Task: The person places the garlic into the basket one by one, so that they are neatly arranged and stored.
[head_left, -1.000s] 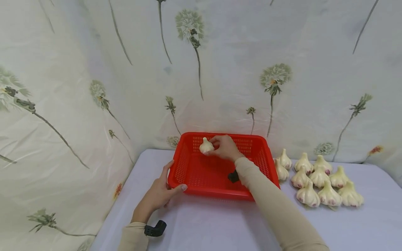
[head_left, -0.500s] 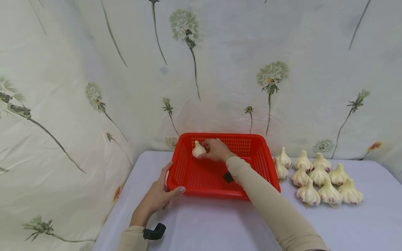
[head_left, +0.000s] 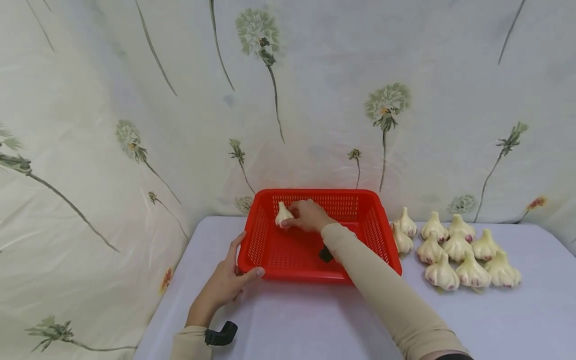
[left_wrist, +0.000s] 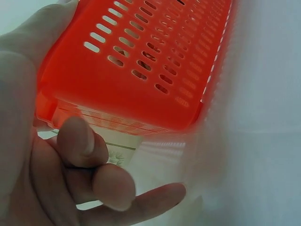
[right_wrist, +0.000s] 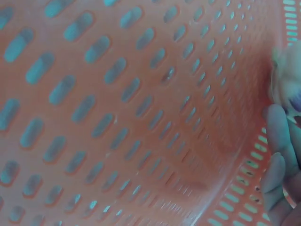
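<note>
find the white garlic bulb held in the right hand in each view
Head: the white pointed garlic bulb is near the picture's centre, in the right hand.
Left wrist: not in it.
Right wrist: the bulb is at the right edge, partly cut off.
Shared landmark: the red perforated plastic basket, in all three.

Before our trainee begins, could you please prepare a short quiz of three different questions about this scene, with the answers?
1. In the head view, on which side of the red basket are the loose garlic bulbs?
2. True or false: the right hand holds a single bulb inside the red basket.
3. What does the left hand touch? A) the loose garlic bulbs; B) the red basket; C) the right sleeve.

Key: 1. The right side. 2. True. 3. B.
</note>
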Demonstrator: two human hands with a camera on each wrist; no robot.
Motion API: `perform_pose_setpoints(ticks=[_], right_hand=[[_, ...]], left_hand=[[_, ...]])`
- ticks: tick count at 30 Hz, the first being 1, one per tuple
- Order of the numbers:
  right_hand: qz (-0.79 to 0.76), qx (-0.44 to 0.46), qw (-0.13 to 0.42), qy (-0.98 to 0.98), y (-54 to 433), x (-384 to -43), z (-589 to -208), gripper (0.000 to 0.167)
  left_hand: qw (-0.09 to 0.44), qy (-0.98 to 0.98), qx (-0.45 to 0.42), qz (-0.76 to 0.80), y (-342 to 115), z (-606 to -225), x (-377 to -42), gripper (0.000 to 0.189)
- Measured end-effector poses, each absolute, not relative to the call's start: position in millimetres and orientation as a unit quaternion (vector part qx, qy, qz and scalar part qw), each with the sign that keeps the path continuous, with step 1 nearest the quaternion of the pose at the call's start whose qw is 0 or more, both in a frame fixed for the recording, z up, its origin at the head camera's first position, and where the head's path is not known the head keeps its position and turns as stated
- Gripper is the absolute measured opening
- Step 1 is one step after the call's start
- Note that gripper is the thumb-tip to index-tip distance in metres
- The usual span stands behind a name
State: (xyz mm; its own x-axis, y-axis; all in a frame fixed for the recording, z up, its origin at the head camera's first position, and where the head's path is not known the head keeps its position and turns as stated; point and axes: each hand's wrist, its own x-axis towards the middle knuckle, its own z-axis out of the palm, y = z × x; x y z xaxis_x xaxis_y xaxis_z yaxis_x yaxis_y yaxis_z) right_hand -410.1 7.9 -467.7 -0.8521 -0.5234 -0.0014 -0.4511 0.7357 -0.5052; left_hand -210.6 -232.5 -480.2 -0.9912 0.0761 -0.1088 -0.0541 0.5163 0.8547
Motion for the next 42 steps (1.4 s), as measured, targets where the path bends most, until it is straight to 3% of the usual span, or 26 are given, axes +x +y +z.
perform_pose_setpoints(ticks=[13, 26, 42], right_hand=[[-0.249, -0.263, 0.074, 0.929, 4.4, -405.0, -466.6, 0.052], [-0.246, -0.279, 0.059, 0.926, 3.2, -402.8, -466.4, 0.043], [-0.245, -0.293, 0.065, 0.922, -2.1, -400.7, -464.8, 0.052]], left_hand=[[0.063, 0.871, 0.009, 0.488, -232.5, -482.0, -212.3, 0.101], [0.067, 0.865, 0.019, 0.498, -233.0, -480.7, -211.9, 0.101], [0.061, 0.869, 0.014, 0.491, -235.1, -481.7, -212.6, 0.101]])
